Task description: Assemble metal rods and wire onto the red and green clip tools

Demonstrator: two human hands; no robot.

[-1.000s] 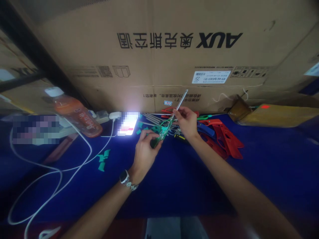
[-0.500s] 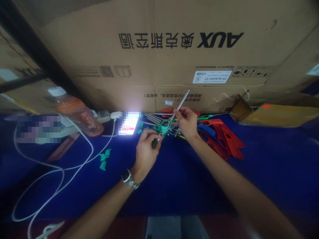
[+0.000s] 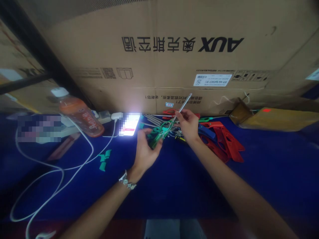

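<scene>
My left hand (image 3: 145,149) is closed, its thumb and fingers gripping the edges of a green circuit board (image 3: 156,140) with thin wires on it. The fingers of my right hand (image 3: 189,124) pinch a slim silver rod (image 3: 184,103), which slants up to the right toward the cardboard. Thin pale wires (image 3: 169,125) run between the board and the lower end of the rod, partly covered by my right fingers. Several grey rods (image 3: 153,119) lie behind the board. Red plastic parts (image 3: 228,141) and a blue part (image 3: 208,131) are beside my right wrist.
A lit phone (image 3: 131,124) stands left of my hands. Further left are a bottle of orange drink (image 3: 81,114), a power strip (image 3: 103,117) and looping white cables (image 3: 63,181). Small green pieces (image 3: 102,159) lie on the blue cloth (image 3: 174,186). A large cardboard box (image 3: 159,59) backs the table.
My left hand has turned and opened its grip somewhat, so more of the green board shows. My right hand and the rod have shifted slightly down and right in view.
</scene>
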